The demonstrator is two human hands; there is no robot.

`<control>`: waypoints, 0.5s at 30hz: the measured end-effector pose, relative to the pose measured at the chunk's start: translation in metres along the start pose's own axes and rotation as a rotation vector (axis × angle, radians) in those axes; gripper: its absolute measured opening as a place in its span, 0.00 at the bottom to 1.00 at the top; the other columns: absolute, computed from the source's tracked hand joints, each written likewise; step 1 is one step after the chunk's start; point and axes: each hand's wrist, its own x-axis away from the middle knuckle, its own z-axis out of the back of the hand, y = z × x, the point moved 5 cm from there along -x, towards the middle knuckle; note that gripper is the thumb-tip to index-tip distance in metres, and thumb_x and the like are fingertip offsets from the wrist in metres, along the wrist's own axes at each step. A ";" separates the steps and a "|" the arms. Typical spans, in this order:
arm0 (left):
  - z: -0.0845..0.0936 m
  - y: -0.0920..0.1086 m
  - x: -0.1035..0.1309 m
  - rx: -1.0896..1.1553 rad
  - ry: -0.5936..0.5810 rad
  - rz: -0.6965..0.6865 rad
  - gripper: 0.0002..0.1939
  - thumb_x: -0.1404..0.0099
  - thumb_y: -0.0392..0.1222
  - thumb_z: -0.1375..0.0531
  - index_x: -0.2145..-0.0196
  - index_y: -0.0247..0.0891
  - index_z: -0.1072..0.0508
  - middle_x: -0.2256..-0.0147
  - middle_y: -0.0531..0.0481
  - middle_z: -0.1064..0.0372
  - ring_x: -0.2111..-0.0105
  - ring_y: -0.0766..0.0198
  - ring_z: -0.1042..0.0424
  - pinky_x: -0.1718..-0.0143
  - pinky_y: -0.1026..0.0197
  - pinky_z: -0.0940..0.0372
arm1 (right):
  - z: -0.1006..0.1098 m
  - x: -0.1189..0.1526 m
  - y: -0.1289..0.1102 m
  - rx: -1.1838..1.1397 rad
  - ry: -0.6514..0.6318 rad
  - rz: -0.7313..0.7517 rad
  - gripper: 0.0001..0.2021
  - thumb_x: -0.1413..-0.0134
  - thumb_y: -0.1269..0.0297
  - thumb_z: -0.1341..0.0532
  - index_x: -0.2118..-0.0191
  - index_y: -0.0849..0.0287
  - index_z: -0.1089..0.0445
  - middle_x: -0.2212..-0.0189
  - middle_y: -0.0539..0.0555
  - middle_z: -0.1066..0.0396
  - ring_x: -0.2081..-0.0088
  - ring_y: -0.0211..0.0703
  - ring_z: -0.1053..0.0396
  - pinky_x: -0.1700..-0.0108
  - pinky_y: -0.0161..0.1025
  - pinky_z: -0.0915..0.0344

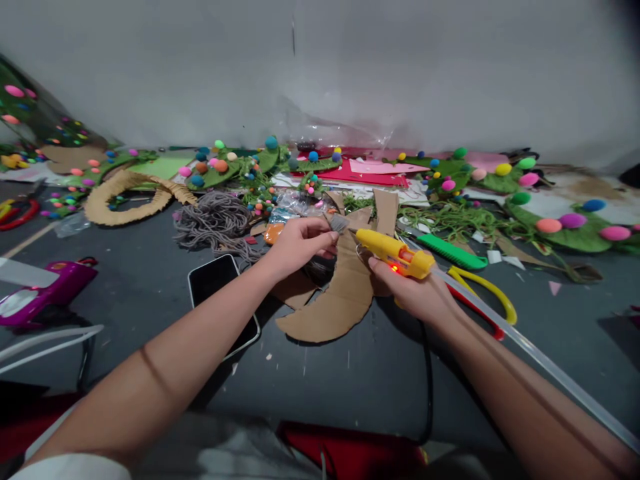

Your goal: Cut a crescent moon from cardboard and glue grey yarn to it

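Observation:
My right hand (413, 287) is wrapped round a yellow glue gun (395, 252) with a red light lit and a long clear glue stick (530, 350) out of its back. The nozzle points left at a small grey yarn piece (339, 223) on the tip of a curved cardboard shape (333, 310). My left hand (303, 245) has its fingers closed beside that tip; what they pinch is partly hidden. A dark round bundle (320, 271) shows under my left hand.
A phone (213, 280) lies under my left forearm. Grey yarn (215, 223) and a tan ring (125, 200) sit behind it. Right are a green cutter (453, 251) and scissors (493, 293). A purple glue gun (55, 290) is far left; leaves with pompoms line the back.

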 end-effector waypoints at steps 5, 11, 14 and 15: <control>0.001 -0.001 -0.001 -0.024 0.005 -0.006 0.10 0.37 0.44 0.33 0.69 0.36 0.26 0.73 0.53 0.26 0.72 0.68 0.24 0.66 0.65 0.25 | 0.002 0.001 -0.002 0.008 -0.009 0.010 0.12 0.42 0.54 0.38 0.62 0.57 0.24 0.70 0.54 0.24 0.70 0.45 0.28 0.68 0.41 0.32; 0.000 0.000 -0.001 -0.020 -0.001 0.004 0.10 0.38 0.44 0.33 0.70 0.36 0.26 0.73 0.53 0.26 0.73 0.67 0.24 0.66 0.64 0.25 | 0.005 0.002 -0.008 0.031 0.031 0.018 0.12 0.44 0.53 0.37 0.68 0.56 0.27 0.74 0.52 0.27 0.73 0.43 0.31 0.71 0.40 0.35; -0.001 0.000 -0.001 -0.014 0.003 0.005 0.10 0.38 0.44 0.33 0.70 0.36 0.26 0.74 0.53 0.26 0.73 0.67 0.24 0.66 0.63 0.25 | 0.004 0.002 -0.007 -0.006 0.034 0.013 0.12 0.45 0.52 0.37 0.67 0.56 0.27 0.74 0.52 0.28 0.74 0.42 0.32 0.71 0.40 0.35; -0.001 0.000 -0.001 -0.008 0.003 0.004 0.10 0.39 0.44 0.33 0.70 0.36 0.26 0.73 0.53 0.26 0.73 0.67 0.24 0.66 0.64 0.25 | 0.005 0.002 -0.006 -0.009 0.037 0.003 0.12 0.45 0.52 0.37 0.68 0.56 0.27 0.74 0.52 0.28 0.74 0.43 0.31 0.71 0.40 0.35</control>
